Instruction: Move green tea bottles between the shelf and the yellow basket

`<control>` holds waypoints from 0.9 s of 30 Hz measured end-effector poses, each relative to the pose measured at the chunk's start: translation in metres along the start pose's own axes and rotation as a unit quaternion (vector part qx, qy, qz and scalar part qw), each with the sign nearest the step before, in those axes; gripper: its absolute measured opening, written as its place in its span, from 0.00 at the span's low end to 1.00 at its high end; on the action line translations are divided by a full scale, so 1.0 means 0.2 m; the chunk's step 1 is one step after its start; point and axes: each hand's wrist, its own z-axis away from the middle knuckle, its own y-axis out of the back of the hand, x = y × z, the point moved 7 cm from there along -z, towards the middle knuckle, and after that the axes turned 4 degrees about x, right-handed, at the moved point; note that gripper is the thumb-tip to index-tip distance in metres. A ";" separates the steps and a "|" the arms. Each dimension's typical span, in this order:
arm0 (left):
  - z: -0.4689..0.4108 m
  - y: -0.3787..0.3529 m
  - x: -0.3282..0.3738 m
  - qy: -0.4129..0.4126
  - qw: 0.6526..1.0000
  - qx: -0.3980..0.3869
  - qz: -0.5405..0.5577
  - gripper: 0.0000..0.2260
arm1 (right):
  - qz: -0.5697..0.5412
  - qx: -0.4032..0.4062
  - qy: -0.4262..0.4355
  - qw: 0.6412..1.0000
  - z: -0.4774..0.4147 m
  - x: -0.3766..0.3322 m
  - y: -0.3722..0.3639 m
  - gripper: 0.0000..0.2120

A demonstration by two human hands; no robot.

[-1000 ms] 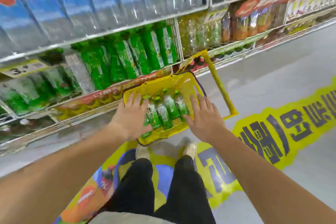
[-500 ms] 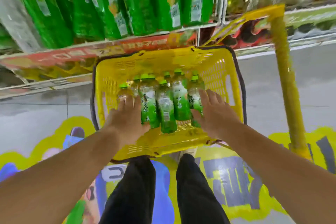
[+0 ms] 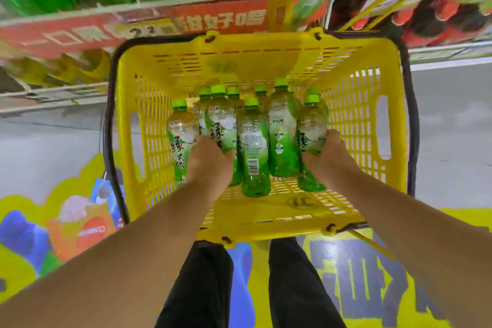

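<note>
A yellow basket point(image 3: 266, 58) stands on the floor in front of the shelf, filled with several upright green tea bottles point(image 3: 253, 146) with green caps. My left hand point(image 3: 210, 162) reaches into the basket and wraps around a bottle point(image 3: 222, 125) in the left part of the cluster. My right hand point(image 3: 328, 157) is closed around the rightmost bottle point(image 3: 311, 125). The bottles' bases rest near the basket floor.
The shelf point(image 3: 159, 5) just beyond the basket carries large green bottles above a red price strip; dark bottles with red caps point(image 3: 426, 16) stand to the right. A black handle point(image 3: 109, 114) rims the basket. My legs in black trousers stand below on a colourful floor sticker.
The view has dropped and closed in on the basket. Both hands went from hovering over the bottles to gripping one each inside the basket.
</note>
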 end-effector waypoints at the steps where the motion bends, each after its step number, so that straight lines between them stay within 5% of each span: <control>1: 0.00 -0.01 0.00 0.013 1.000 -0.004 0.012 0.15 | -0.018 -0.004 -0.008 1.000 -0.02 0.01 -0.01 0.32; 14: 0.00 0.04 -0.03 0.063 0.993 -0.045 0.089 0.22 | -0.113 -0.003 0.018 0.993 -0.01 0.03 0.09 0.25; 27: 0.43 0.47 0.09 -0.038 0.974 -0.078 0.211 0.20 | -0.192 -0.050 0.098 0.975 0.50 -0.27 0.49 0.22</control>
